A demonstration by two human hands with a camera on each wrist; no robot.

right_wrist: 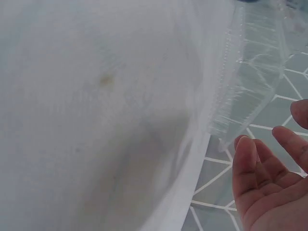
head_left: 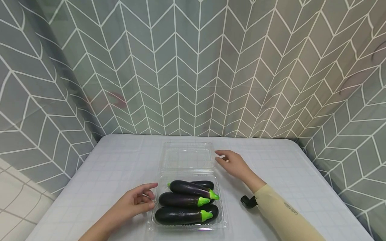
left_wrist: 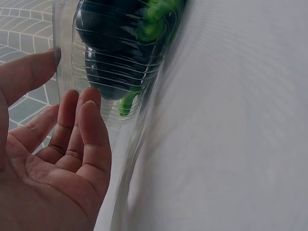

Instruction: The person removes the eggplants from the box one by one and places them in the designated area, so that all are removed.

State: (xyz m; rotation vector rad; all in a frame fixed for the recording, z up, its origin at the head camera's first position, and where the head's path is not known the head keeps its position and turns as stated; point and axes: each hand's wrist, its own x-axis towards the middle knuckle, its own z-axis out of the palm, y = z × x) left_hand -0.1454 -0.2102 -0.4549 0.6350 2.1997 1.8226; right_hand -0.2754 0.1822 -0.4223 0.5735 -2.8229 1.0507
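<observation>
A clear plastic clamshell box [head_left: 222, 214] sits on the table, its lid [head_left: 187, 155] folded back away from me. Several dark purple eggplants [head_left: 178, 216] with green stems fill the base, some stacked over others. Beside the base's left wall is my left hand [head_left: 135, 202], fingers loosely bent; in the left wrist view one fingertip [left_wrist: 54, 60] meets the clear rim. My right hand [head_left: 233, 163] hovers by the lid's right edge, thumb and fingers apart. The right wrist view shows that hand [right_wrist: 274, 187] near the lid corner, with nothing in its grasp.
A pale cloth [head_left: 120, 157] covers the table. Grey patterned curtains [head_left: 187, 67] hang behind and on both sides. A black object [head_left: 248, 202], partly hidden by the right sleeve [head_left: 283, 214], shows at the right forearm. White floor tiles [head_left: 18, 197] show at the lower left.
</observation>
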